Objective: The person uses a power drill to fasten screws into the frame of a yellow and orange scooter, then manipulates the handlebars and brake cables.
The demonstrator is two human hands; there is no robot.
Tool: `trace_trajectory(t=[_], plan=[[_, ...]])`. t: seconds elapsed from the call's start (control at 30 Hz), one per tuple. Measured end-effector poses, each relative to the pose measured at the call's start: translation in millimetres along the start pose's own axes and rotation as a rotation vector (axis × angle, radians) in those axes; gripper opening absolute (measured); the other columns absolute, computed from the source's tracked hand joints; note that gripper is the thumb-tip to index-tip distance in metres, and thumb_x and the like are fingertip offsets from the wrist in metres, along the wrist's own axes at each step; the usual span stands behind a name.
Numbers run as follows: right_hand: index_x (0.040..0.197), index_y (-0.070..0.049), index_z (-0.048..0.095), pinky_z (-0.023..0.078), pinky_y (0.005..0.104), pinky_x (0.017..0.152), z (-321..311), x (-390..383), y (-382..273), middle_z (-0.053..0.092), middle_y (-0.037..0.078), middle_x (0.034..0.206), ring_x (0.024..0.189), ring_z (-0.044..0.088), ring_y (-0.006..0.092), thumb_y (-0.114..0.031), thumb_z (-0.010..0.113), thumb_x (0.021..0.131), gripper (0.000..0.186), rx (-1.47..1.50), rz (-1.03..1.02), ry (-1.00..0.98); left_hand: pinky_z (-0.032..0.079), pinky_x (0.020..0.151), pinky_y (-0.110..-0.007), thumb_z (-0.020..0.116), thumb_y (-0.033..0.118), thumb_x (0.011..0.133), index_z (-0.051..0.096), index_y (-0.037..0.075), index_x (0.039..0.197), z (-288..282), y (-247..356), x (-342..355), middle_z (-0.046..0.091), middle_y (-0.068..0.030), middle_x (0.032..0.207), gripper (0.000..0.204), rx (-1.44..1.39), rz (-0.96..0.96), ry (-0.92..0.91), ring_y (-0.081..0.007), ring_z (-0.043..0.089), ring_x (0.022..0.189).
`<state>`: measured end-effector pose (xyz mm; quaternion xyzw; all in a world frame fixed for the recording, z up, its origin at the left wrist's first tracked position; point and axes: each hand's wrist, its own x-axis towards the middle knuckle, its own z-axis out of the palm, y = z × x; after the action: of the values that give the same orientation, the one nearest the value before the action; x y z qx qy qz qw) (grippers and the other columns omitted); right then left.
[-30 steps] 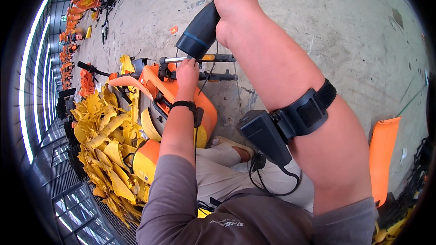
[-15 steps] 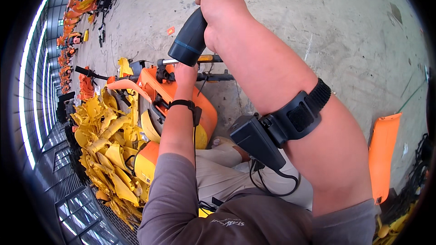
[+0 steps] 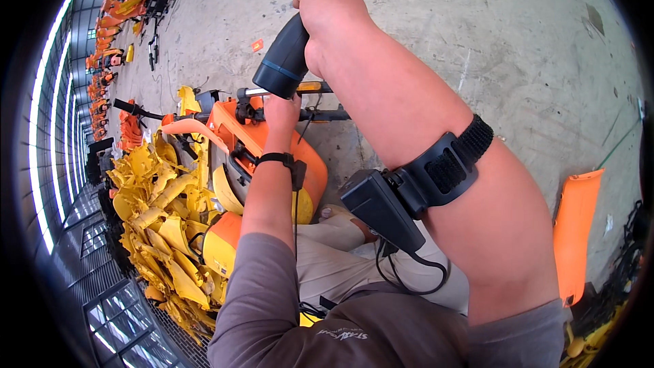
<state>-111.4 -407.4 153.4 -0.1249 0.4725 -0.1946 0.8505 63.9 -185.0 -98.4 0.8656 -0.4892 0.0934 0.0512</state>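
Power tool [image 3: 279, 61], black with a blue ring, slants above the tubes [image 3: 253, 92] of an orange scooter [image 3: 310, 163], nose low, far end high. Right hand [image 3: 330, 8] curls closed round its middle, fingertips hidden; gripping between the ends probably balances the weight, and the arm's long reach seems to set the slant. Left hand [image 3: 281, 110] is just below the nose, at the tubes, perhaps to steady them; the tool hides its fingers, so cannot tell how far open they are or what they hold. Strap [image 3: 276, 157] round left wrist. Black box [image 3: 381, 208] strapped to right forearm, well back from the hand, likely to leave the grip free. Scooter sits close before the person, presumably for reach. Yellow shards [image 3: 170, 232] heaped beyond its left side; orange panel [image 3: 578, 238] well apart, right.
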Motion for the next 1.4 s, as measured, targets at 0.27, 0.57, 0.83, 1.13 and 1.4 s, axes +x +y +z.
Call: trace_trajectory(t=[0.27, 0.57, 0.83, 1.13, 1.4], plan=[[0.121, 0.009, 0.045, 0.051, 0.0501, 0.092, 1.4, 2.5, 1.3, 0.053, 0.022, 0.114, 0.102, 0.057, 0.0308, -0.008, 0.063, 0.085, 0.043, 0.019, 0.042, 0.015, 0.053, 0.073, -0.05, 0.068, 0.021, 0.079, 0.07, 0.006, 0.089, -1.2, -1.8, -3.0, 0.067, -0.0212, 0.081, 0.018, -0.054, -0.131, -0.014, -0.0406, 0.065, 0.077], [0.122, 0.009, 0.046, 0.05, 0.0488, 0.092, -0.7, -3.1, -0.1, 0.054, 0.022, 0.116, 0.104, 0.057, 0.0311, -0.01, 0.063, 0.086, 0.044, 0.007, 0.056, 0.008, 0.052, 0.079, -0.05, 0.066, 0.025, 0.082, 0.07, 0.007, 0.09, 10.0, -16.8, -3.1, 0.068, -0.0197, 0.085, 0.02, -0.016, -0.156, -0.016, -0.041, 0.065, 0.084], [0.128, -0.008, 0.041, 0.047, 0.0488, 0.086, -0.4, 3.0, -2.7, 0.062, 0.016, 0.113, 0.098, 0.062, 0.0308, -0.014, 0.058, 0.088, 0.044, -0.034, 0.105, 0.0, 0.051, 0.079, -0.049, 0.066, 0.02, 0.08, 0.07, 0.008, 0.088, 0.7, -2.2, 1.7, 0.069, -0.0181, 0.088, 0.015, -0.051, -0.022, 0.052, -0.0399, 0.064, 0.085], [0.116, 0.004, 0.052, 0.052, 0.0484, 0.084, 1.5, -3.3, -2.3, 0.056, 0.019, 0.108, 0.095, 0.058, 0.0285, -0.01, 0.063, 0.086, 0.035, -0.012, 0.073, 0.019, 0.051, 0.078, -0.049, 0.068, 0.016, 0.079, 0.071, 0.008, 0.091, -12.8, 3.6, 2.1, 0.069, -0.0177, 0.092, 0.015, -0.04, -0.034, 0.026, -0.0405, 0.064, 0.087], [0.117, 0.005, 0.052, 0.051, 0.0481, 0.085, -1.1, -0.3, 0.4, 0.056, 0.02, 0.11, 0.097, 0.058, 0.0286, -0.011, 0.063, 0.086, 0.036, -0.063, 0.071, -0.025, 0.051, 0.077, -0.048, 0.071, 0.018, 0.079, 0.071, 0.007, 0.094, -29.1, 13.8, -3.7, 0.068, -0.0189, 0.091, 0.018, -0.194, -0.133, -0.056, -0.0395, 0.064, 0.087]])
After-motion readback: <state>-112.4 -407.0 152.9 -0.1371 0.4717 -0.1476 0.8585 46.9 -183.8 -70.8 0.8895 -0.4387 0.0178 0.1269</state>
